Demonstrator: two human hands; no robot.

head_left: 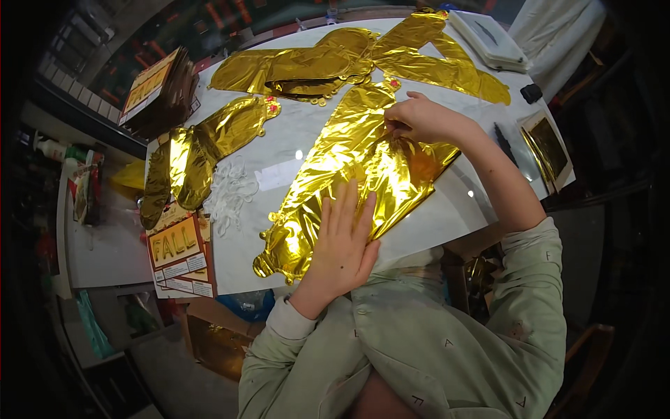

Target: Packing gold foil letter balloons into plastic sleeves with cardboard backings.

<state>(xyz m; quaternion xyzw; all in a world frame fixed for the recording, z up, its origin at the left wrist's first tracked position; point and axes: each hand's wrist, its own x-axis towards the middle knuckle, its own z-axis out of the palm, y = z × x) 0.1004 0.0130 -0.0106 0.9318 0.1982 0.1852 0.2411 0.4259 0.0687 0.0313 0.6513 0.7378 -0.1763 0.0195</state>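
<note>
A large flat sheet of shiny gold foil, a deflated foil balloon (342,129) with small round tabs along its edge, lies slantwise across the table in front of me. My left hand (340,241) rests flat on its near part, fingers stretched out and pointing away. Over its right side, my right hand (427,119) pinches a fold of the foil between thumb and fingers. The foil is creased below that pinch, and part of it is hidden under my hands.
More gold foil balloons (241,129) lie at the left and along the back. A white stringy bundle (232,192) sits left of centre. Printed card packets (178,251) and a packet stack (155,91) line the left edge. A white case (488,38) stands back right, a clear packet (548,150) below it.
</note>
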